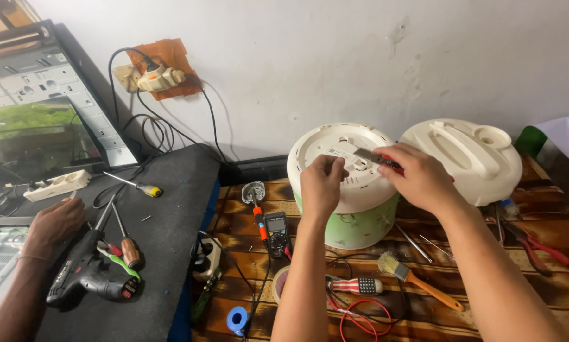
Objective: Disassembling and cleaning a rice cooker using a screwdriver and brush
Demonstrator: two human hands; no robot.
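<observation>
Rice cooker (351,221) is flipped upside down on the counter, white round base up w/ vents and a label, pale green body w/ leaf print underneath. Its white lid (471,158) hangs open to the right, handle showing. Pliers (376,158) w/ red grips lie flat across the base, metal tip pointing left.

Both hands work on an upturned rice cooker (347,190): the right hand (419,177) holds pliers (376,158), and the left hand (322,185) pinches beside them.
</observation>
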